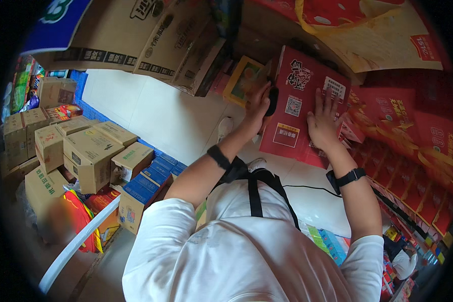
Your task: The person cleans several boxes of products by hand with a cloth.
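A red cardboard carton (298,113) with printed writing and a square code stands tilted before me. My left hand (258,104) is at its left edge, fingers curled round a black rounded object (273,101) that I cannot identify. Flat on the carton's printed face rests my right hand (324,120), its fingers spread, near a white label (334,87). Behind my left hand is a yellow-framed box (241,81), partly hidden.
Large brown cartons (143,41) rise at upper left. Stacked small cartons (92,151) fill the left side beside a blue plastic edge (117,126). Red gift bags (396,117) stand at right. A black cable (311,188) crosses the tiled floor. A person (404,262) is at lower right.
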Action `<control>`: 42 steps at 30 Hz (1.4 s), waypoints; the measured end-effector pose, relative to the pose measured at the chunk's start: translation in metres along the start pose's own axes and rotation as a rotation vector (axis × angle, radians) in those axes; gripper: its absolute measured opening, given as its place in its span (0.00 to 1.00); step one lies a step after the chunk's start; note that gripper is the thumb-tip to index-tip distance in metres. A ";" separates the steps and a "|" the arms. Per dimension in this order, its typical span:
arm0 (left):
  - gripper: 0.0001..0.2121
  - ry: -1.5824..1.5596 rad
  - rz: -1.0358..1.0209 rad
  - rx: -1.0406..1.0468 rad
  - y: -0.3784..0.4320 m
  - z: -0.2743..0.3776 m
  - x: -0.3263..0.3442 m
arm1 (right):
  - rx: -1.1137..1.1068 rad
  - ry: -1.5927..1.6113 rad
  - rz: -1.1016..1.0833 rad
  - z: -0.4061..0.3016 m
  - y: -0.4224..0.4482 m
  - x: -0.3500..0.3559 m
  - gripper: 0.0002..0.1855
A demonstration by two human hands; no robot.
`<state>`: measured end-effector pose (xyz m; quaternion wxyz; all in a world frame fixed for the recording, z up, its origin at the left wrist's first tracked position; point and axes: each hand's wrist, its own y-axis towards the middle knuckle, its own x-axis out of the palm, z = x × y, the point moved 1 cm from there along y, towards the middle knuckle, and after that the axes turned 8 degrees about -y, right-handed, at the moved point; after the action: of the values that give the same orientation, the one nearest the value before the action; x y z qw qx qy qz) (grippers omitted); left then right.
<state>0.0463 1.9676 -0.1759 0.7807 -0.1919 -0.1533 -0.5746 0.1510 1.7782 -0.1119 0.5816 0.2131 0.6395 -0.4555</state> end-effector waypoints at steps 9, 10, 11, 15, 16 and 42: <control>0.33 -0.264 0.119 -0.642 0.098 -0.217 -0.107 | 0.023 0.075 -0.132 0.004 -0.004 -0.013 0.61; 0.28 -0.098 0.084 -0.550 0.100 -0.252 -0.136 | -0.029 0.073 -0.115 0.000 0.000 -0.018 0.61; 0.24 0.066 0.053 -0.451 0.098 -0.285 -0.165 | -0.089 0.068 -0.097 -0.003 0.003 -0.020 0.62; 0.22 0.244 0.019 -0.451 0.070 -0.318 -0.158 | -0.017 0.049 -0.109 0.006 0.004 -0.011 0.64; 0.23 0.246 0.059 -0.489 0.054 -0.320 -0.158 | -0.004 0.053 -0.121 0.007 0.003 -0.009 0.64; 0.28 1.060 0.026 0.376 -0.074 0.030 0.051 | 0.052 0.111 0.030 -0.005 -0.016 -0.012 0.57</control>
<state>-0.0099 1.9198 -0.1169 0.7787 0.2638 0.1624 -0.5456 0.1386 1.7774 -0.0956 0.5460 0.2626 0.6556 -0.4506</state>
